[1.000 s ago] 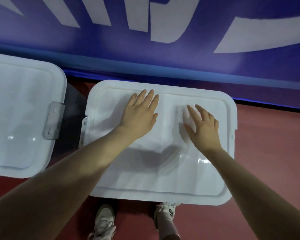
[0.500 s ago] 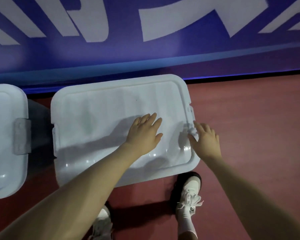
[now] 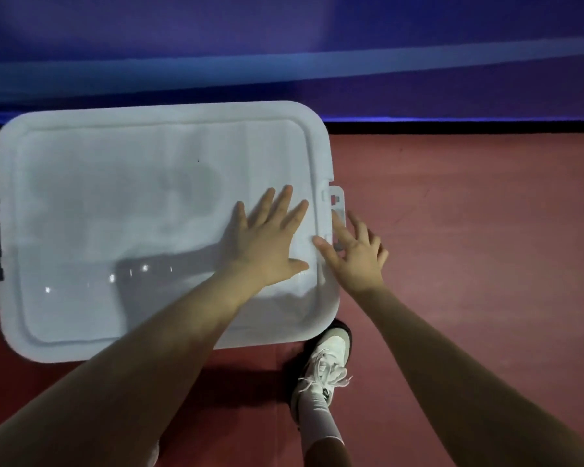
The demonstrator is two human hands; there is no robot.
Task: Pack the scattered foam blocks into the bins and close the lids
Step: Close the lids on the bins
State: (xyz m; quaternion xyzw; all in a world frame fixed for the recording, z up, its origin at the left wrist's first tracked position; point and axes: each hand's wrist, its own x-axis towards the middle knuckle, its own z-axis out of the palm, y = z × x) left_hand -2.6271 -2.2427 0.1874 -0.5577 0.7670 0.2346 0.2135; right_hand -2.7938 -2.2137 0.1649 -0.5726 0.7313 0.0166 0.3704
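Red flooring (image 3: 469,230) runs up to a blue wall panel (image 3: 284,38) at the back, and the white bin sits on that floor just in front of the wall, its lid (image 3: 132,214) already laid flat across the top. From where I'm watching, the packing looks finished for this bin: I see no foam blocks loose on the floor in view, and nothing pokes out from under the lid (whatever is inside is hidden by the frosted plastic). What remains, as I judge it, is locking the lid down. The latch (image 3: 337,210) on the bin's right end stands out from the rim and does not look snapped home yet; the left end shows only a dark patch at the edge, and I cannot tell whether that side is fastened. Any other bin lies outside this view.

My left hand (image 3: 267,241) lies flat on the lid near its right end, fingers straight and spread, palm pressing down, gripping nothing. My right hand (image 3: 354,254) is at the lid's right edge, fingers loosely extended, its thumb against the rim and its fingertips at or just over the lower part of the latch; it has not closed round anything I can make out. A white shoe (image 3: 324,362) stands just beside the bin's near right corner.
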